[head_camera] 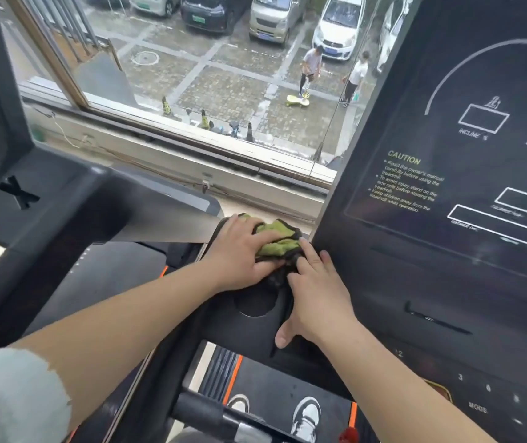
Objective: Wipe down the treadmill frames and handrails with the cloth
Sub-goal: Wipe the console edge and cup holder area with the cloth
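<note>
Just left of the console [447, 219], the left hand [239, 254] is gripping the cloth [276, 239] on the tray [252, 311], the right hand [316, 295] lying open beside it, fingertips [302, 243] touching its edge.

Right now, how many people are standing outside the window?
2. One person stands by the yellow toy; the other person stands to the right, near the treadmill console. Others may be hidden behind it.
</note>
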Available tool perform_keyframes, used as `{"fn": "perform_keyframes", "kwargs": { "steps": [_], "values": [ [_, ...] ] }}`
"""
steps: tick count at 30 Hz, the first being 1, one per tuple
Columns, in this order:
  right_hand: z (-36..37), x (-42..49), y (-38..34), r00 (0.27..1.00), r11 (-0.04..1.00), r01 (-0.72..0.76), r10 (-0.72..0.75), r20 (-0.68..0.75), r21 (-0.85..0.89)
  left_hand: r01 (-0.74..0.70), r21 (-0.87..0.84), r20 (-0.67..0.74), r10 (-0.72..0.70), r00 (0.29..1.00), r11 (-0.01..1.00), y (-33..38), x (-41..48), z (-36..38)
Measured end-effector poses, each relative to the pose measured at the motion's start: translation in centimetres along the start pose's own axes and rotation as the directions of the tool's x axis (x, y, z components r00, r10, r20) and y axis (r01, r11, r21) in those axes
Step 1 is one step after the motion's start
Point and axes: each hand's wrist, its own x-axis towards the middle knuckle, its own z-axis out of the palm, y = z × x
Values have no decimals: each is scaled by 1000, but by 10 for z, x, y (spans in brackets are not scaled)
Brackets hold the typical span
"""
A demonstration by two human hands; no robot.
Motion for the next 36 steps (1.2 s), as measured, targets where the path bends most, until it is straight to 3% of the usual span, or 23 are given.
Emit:
{"fn": "perform_keyframes", "kwargs": {
  "steps": [5, 8, 13, 16, 19, 27, 32, 36],
  "values": [
    [2, 2, 0, 1000, 1000, -16, 17, 19, -14, 178, -40, 340, -154, 928, 983, 10, 67, -31],
    [2, 4, -2, 999, 998, -20, 22, 40, -54, 289, -124, 408, -217, 887, 949, -1, 91, -34],
    [0, 6, -6, 997, 998, -42, 45, 60, -47, 381, -278, 202, -334, 921, 882, -22, 51, -31],
    [-1, 5, -7, 997, 997, -54, 57, 60, -53, 452, -368, 82, -456, 886, 812, -23, 5, -27],
    [-1, 2, -8, 997, 996, -56, 60, 55, -72, 527, -434, 65, -558, 827, 731, -15, -56, -17],
    [-6, -18, -42, 996, 993, -81, 83, 12, -83, 543, -224, 1, -557, 830, 809, 16, -219, 9],
    [11, -37, -78, 994, 994, -85, 89, -58, 69, 494, -163, 37, -495, 868, 854, 5, -187, -4],
    [29, -44, -84, 990, 990, -97, 106, -91, 100, 552, -385, 128, -550, 826, 740, -7, -115, -20]
  ]
}}
